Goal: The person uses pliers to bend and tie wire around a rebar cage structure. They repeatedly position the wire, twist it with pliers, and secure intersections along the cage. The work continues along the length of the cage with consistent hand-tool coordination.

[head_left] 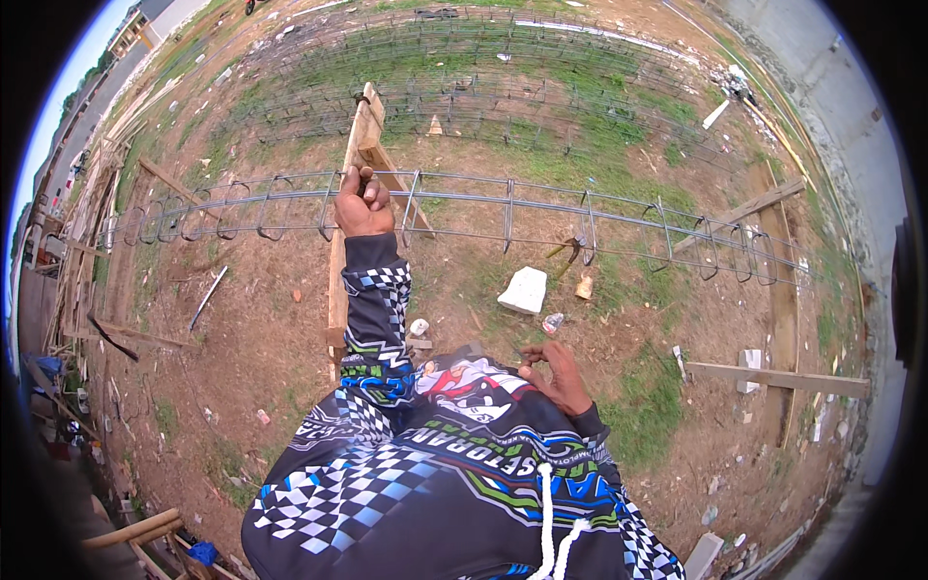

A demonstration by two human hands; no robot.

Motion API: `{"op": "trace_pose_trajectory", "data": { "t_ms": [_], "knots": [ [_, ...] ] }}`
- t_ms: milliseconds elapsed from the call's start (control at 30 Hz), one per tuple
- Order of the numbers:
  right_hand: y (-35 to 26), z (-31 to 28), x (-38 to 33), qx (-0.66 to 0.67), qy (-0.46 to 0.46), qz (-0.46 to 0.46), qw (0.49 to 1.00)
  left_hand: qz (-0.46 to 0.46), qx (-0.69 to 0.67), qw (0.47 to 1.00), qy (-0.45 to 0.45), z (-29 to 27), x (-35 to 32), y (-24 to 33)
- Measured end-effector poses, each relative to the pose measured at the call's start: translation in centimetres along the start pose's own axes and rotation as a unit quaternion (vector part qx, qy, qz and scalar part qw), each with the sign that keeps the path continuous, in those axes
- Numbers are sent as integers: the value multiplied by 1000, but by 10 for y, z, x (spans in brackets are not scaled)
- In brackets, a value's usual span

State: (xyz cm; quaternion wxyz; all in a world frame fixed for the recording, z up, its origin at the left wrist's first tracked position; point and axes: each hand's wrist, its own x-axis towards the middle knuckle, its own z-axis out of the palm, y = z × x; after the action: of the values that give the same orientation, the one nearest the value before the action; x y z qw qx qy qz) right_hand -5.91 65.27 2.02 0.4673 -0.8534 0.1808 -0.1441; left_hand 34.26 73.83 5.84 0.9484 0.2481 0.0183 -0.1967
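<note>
A long cage of steel reinforcing bars with square stirrups stretches across in front of me. My left hand is closed at its upper bar, beside a stirrup and the upright end of a wooden trestle. Close to my body, lower and to the right, is my right hand. Its thumb and fingers are drawn together; whatever may be between them is too small to make out. Pincers with yellowish handles are just beyond the cage's near side, next to a white block.
More bar cages lie on the grass at the back. A wooden beam supports the right end. A plank juts out at right, near a concrete wall. Timber is piled at left. A plastic cup lies near the block.
</note>
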Motion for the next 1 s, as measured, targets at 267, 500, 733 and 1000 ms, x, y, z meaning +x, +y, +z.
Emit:
{"op": "trace_pose_trajectory", "data": {
  "t_ms": [267, 500, 733, 1000],
  "knots": [
    [3, 4, 84, 100, -113, 5, 989, 152, 8, 987, -43, -29, 29, 83],
    [11, -13, 119, 183, -179, 49, 965, 161, -11, 987, -15, -29, 30, 99],
    [31, -47, 151, 161, -247, 47, 954, 147, -36, 988, -34, -29, 44, 89],
    [72, -82, 161, 146, -161, 2, 976, 140, 22, 988, -57, 14, 74, 23]
  ]
}}
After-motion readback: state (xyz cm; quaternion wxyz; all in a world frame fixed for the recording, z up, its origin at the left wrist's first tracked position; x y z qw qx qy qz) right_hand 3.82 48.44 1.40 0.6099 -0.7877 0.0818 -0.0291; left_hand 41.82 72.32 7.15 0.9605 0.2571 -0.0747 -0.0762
